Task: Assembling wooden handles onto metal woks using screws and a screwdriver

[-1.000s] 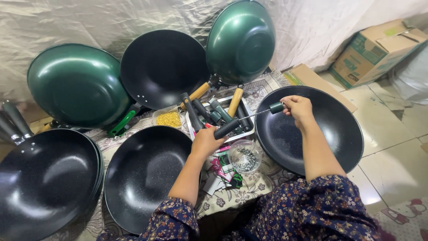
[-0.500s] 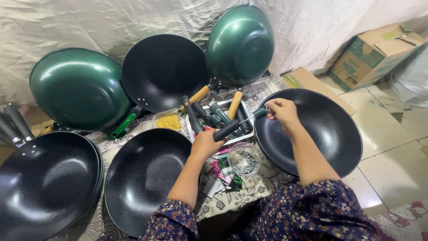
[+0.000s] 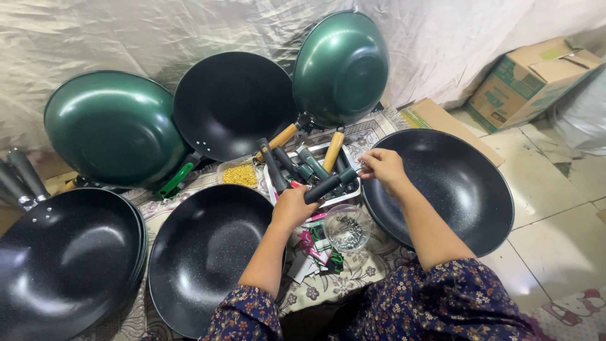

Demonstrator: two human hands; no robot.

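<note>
Backdrop: pale sheet [image 3: 126, 38] hung behind the goods.
Floor: tiles [image 3: 555, 233] at right; patterned cloth [image 3: 372, 268] under the goods.
Woks, dark, lying open side up: one far left [image 3: 60, 265], one centre [image 3: 202, 252], one right [image 3: 454, 183]. A fourth dark wok [image 3: 230, 104] leans against the sheet.
Woks, green, leaning back side out: one left [image 3: 110, 126], one upper centre [image 3: 341, 66].
Cardboard box [image 3: 536, 79], upper right.
Tray [image 3: 350, 189], metal, between the centre and right woks; holds loose handles [image 3: 278, 164].
Tub of yellow bits [image 3: 240, 175], just left of the tray.
Clear bowl [image 3: 346, 228] with small metal parts, below the tray.
Left hand [image 3: 293, 207]: closed around a dark handle [image 3: 328, 185], held slanting over the tray.
Right hand [image 3: 382, 167]: fingers pinched at the handle's upper end; what they pinch is too small to tell.
</note>
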